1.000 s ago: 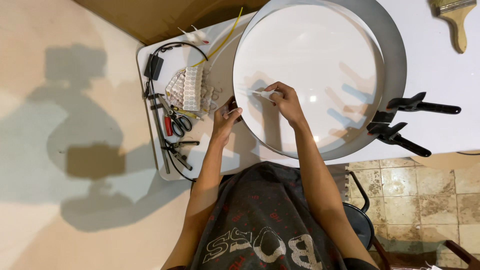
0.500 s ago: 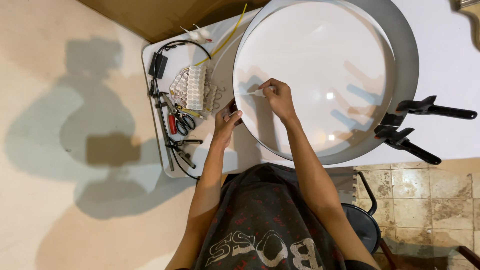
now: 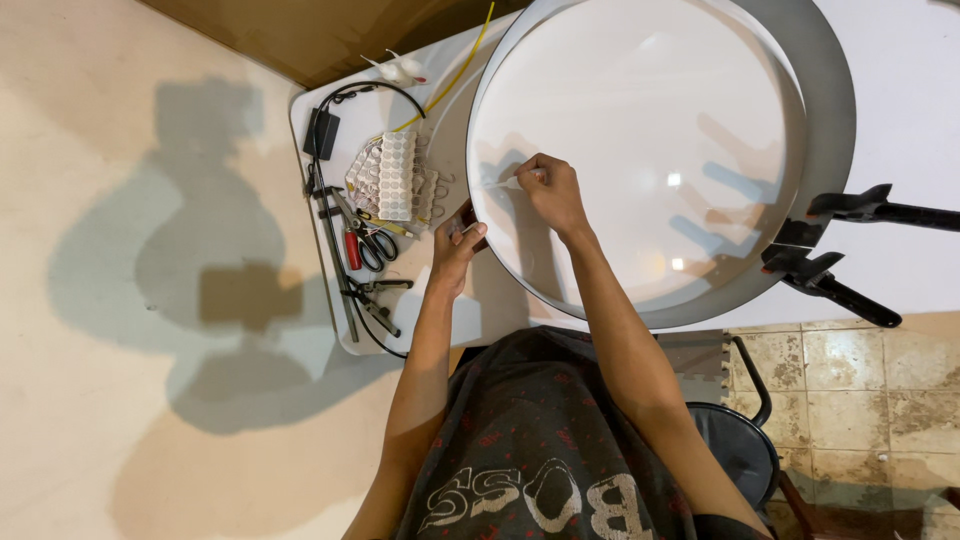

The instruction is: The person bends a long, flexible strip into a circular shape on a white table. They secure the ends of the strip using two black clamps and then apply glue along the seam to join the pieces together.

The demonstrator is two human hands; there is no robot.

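Two hands at work, head view only. The right hand (image 3: 548,190) reaches over the large round white panel with a grey metal rim (image 3: 640,150), fingers pressed together in a pinch on a small white stick-like piece (image 3: 503,183) whose tip rests on the panel's white face near its left edge. The left hand (image 3: 458,250) sits at the rim's outer left side, fingers curled around a small dark object (image 3: 467,215) pressed against the rim; what that object is cannot be told.

The panel lies flat on a white bench (image 3: 900,110), overhanging its near edge. Two black spring clamps (image 3: 830,255) grip the rim on the right side.

Left of the panel, on a white rectangular board (image 3: 330,120): a white strip pack of small square modules (image 3: 395,175), red-handled scissors (image 3: 365,245), black pliers (image 3: 378,300), a black power adapter with cord (image 3: 322,133), and a yellow wire (image 3: 455,70) running up toward the rim.

A black round stool (image 3: 740,450) stands on the tiled floor at lower right.
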